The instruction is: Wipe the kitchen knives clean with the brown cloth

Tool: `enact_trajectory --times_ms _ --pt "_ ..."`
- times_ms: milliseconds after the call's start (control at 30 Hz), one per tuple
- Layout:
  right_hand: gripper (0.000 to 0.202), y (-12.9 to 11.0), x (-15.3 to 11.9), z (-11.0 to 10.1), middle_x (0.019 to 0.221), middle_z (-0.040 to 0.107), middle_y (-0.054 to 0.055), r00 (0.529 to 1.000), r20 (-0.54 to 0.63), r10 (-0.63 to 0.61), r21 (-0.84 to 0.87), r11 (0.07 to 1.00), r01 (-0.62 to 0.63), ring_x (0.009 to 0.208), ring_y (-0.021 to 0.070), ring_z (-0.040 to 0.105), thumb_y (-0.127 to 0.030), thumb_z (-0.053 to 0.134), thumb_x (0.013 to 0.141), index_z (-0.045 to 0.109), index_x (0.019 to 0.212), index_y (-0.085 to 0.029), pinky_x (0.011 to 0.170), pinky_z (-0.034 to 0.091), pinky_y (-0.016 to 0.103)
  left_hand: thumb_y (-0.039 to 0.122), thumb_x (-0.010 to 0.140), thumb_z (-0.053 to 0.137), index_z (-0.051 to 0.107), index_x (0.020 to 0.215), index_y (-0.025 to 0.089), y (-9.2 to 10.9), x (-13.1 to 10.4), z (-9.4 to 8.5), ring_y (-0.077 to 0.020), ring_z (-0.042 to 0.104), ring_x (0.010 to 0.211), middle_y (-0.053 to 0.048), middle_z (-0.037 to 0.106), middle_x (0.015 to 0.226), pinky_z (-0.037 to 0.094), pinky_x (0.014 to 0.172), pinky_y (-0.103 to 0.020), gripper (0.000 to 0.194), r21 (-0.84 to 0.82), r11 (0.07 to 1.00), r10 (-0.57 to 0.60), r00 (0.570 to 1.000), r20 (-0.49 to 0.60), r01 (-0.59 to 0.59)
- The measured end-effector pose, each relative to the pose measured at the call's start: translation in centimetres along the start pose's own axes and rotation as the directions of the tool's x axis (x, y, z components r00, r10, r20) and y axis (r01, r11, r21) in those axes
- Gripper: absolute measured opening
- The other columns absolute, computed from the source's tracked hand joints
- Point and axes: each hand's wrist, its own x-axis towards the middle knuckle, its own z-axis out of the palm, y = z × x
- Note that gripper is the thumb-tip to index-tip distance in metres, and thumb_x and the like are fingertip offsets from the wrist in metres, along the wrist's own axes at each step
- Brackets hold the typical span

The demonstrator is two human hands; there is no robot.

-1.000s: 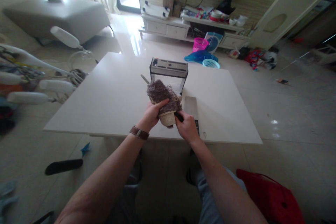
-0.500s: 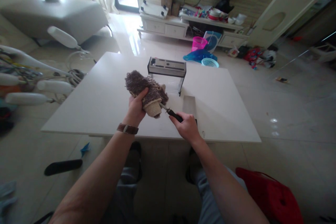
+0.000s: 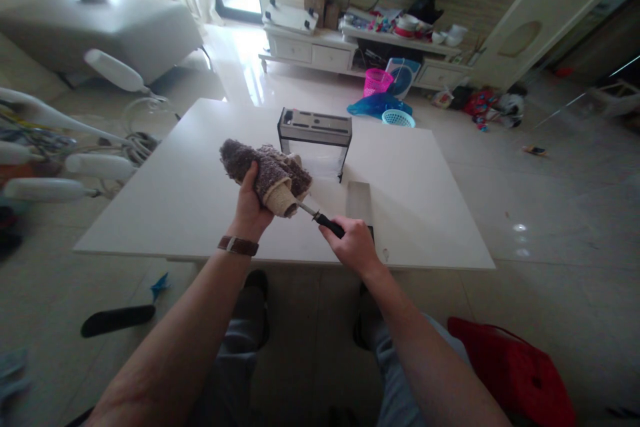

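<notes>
My left hand (image 3: 253, 203) is wrapped around a shaggy grey-brown piece (image 3: 273, 167) with a beige, cup-like end, holding it tilted above the white table (image 3: 165, 193). In my right hand (image 3: 355, 240) is a black-handled tool with a thin metal shaft (image 3: 327, 221). The shaft points left, its tip right at the beige end; I cannot tell whether it touches. Just behind them stands a small clear tank (image 3: 315, 137) with a grey top. A flat grey rectangular piece (image 3: 359, 202) with a dark end lies beyond my right hand, partly hidden by it.
A small clear object (image 3: 385, 255) lies near the table's front edge. White lamp arms (image 3: 115, 71) crowd the left side. A red bag (image 3: 515, 373) is on the floor at right. Pink (image 3: 377, 82) and light blue baskets (image 3: 399, 119) stand behind the table.
My left hand has shifted the shaggy piece leftward, turning it slightly. The tool has shifted slightly left, and more of its metal shaft shows now.
</notes>
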Motion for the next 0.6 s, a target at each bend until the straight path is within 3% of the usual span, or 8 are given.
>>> enact_trajectory --times_ms 167,400,500,600 --pt "0.028 -0.3 0.3 0.3 0.070 0.070 0.006 1.000 -0.016 -0.001 0.078 0.997 0.002 0.067 0.0193 0.061 -0.042 0.065 0.093 0.076 0.082 -0.019 0.064 0.036 0.029 0.046 0.094 0.064 0.071 0.115 0.019 -1.4 -0.8 0.9 -0.0288 0.067 0.125 -0.009 0.076 0.120 0.053 0.112 -0.046 0.035 -0.016 0.998 -0.056 0.997 0.053 0.057" --pt "0.036 -0.4 0.6 -0.1 0.063 0.061 0.000 0.985 -0.081 0.153 0.372 0.921 -0.112 0.061 0.0151 0.051 -0.051 0.068 0.087 0.072 0.075 -0.017 0.059 0.034 0.027 0.082 0.086 0.048 0.067 0.127 0.017 -1.1 -1.2 0.7 -0.0350 0.059 0.136 -0.014 0.070 0.133 0.046 0.117 -0.052 0.080 -0.068 0.991 -0.104 0.987 0.125 0.113" --pt "0.042 -0.2 0.8 -0.3 0.060 0.057 -0.001 0.971 -0.110 0.215 0.457 0.878 -0.142 0.058 0.0141 0.047 -0.056 0.066 0.087 0.067 0.072 -0.018 0.057 0.034 0.027 0.078 0.090 0.045 0.068 0.124 0.018 -1.0 -1.0 0.1 -0.0341 0.061 0.132 -0.012 0.073 0.129 0.048 0.115 -0.052 0.073 -0.031 0.998 -0.061 0.995 0.074 0.063" --pt "0.042 0.2 1.0 -0.3 0.058 0.054 -0.002 0.948 -0.149 0.281 0.513 0.842 -0.169 0.056 0.0133 0.044 -0.058 0.066 0.085 0.065 0.071 -0.018 0.055 0.033 0.027 0.067 0.092 0.052 0.071 0.119 0.024 -1.1 -1.1 -0.2 -0.0310 0.064 0.127 -0.009 0.076 0.122 0.054 0.109 -0.048 0.054 0.115 0.993 0.029 1.000 -0.002 -0.028"
